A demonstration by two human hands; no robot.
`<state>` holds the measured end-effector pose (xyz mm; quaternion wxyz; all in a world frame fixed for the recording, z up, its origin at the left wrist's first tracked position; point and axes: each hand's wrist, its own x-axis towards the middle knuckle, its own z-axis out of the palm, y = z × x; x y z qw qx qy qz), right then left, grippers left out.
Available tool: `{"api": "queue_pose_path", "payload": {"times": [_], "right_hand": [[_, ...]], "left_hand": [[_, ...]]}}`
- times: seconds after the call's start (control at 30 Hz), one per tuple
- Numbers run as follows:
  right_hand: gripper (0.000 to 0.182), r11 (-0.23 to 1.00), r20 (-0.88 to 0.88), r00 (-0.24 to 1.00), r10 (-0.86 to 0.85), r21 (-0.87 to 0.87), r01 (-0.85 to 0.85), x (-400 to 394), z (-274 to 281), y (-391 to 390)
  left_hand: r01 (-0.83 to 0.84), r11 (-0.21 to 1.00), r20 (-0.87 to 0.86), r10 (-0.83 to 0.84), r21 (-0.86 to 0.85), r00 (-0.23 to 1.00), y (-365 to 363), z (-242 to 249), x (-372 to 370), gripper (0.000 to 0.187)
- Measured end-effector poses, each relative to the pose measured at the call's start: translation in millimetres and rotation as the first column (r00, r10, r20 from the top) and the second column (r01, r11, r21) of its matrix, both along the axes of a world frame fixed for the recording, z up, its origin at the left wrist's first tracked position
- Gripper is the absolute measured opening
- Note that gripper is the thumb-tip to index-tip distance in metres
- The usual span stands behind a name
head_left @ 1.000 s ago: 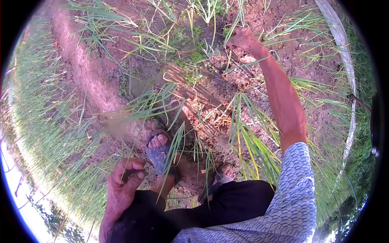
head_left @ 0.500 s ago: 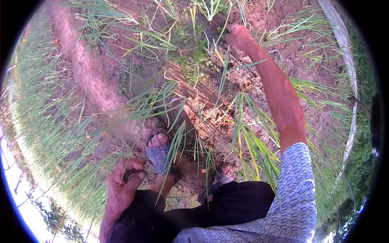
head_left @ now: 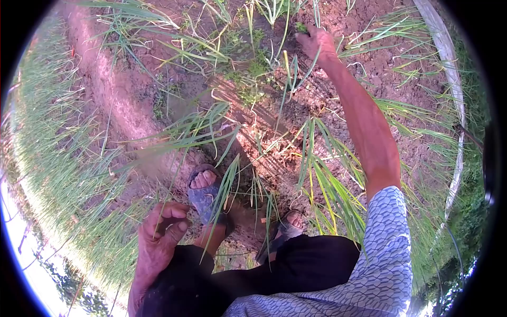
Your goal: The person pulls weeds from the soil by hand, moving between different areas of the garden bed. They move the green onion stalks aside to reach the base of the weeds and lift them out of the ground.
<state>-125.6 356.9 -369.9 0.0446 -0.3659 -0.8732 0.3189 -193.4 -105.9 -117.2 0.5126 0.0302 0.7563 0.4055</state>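
Note:
At the top, my right hand reaches out over the soil with its fingers closed round a small green weed, whose leaves show at the fingertips. Long onion-like leaves stand just left of that hand. My left hand hovers by my left knee, fingers curled and thumb apart from them, with nothing visible between. Low, feathery weeds grow in the soil near the middle.
My sandalled feet stand on the soil among clumps of long green leaves. Dense green plants cover the left side. A pale curved strip runs down the right edge. A bare soil ridge lies left of centre.
My right hand has shifted slightly up and to the right, and green leaves now show at its fingertips. The long leaves beside it have moved. My left hand has barely moved.

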Motion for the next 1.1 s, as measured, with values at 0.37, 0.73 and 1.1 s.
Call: {"api": "queue_pose_path", "payload": {"times": [0.37,0.73,1.1], "right_hand": [[0.022,0.873,-0.534,0.729,-0.428,-0.453,0.181,47,144,-12],[0.022,0.900,0.139,0.977,0.161,0.386,-0.203,-3,-30,8],[0.029,0.989,-0.045,0.991,0.128,0.083,-0.124,-10,-25,3]], "left_hand": [[-0.006,1.000,0.012,0.006,0.007,1.000,10,0,3,0.018],[0.020,0.999,-0.004,-0.019,0.035,1.000,9,0,5,0.017],[-0.018,1.000,0.001,0.018,-0.008,1.000,-6,-4,-4,0.020]]}}
